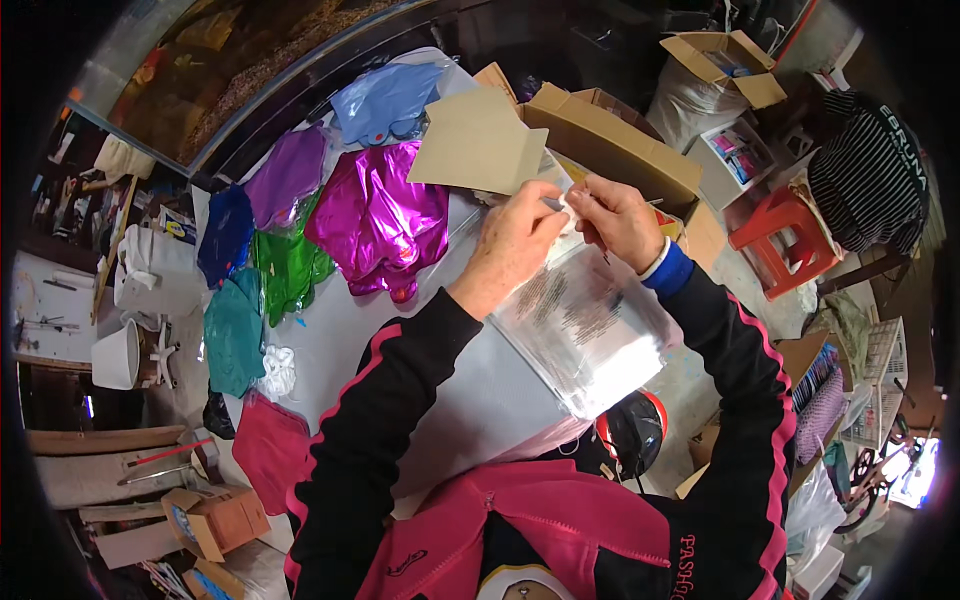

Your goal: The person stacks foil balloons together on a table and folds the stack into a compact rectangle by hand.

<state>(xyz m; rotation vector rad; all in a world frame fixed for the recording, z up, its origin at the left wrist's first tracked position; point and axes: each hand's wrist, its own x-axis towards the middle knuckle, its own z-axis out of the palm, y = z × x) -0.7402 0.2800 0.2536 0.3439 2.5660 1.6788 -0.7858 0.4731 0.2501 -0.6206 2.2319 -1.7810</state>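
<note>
My left hand point(512, 243) and my right hand point(622, 226) are close together over the right part of the table, both with fingers pinched. A small greyish bit shows at the left fingertips, but I cannot make out what either hand holds. Beneath them lies a stack of clear, shiny plastic bags point(590, 310) with dark print. A tan cardboard sheet point(478, 140) is just beyond my left hand. To the left spreads a shiny magenta foil balloon point(375, 215), flat and uninflated, beside similar green point(285, 265) and purple ones point(287, 178).
Light blue point(385, 103), dark blue point(226, 235), teal point(234, 335) and pinkish-red point(272, 450) flat pieces line the table's point(440, 410) left side, near a white string bundle point(277, 371). An open cardboard box point(610, 140) stands at the far right; a red stool point(785, 240) is beyond.
</note>
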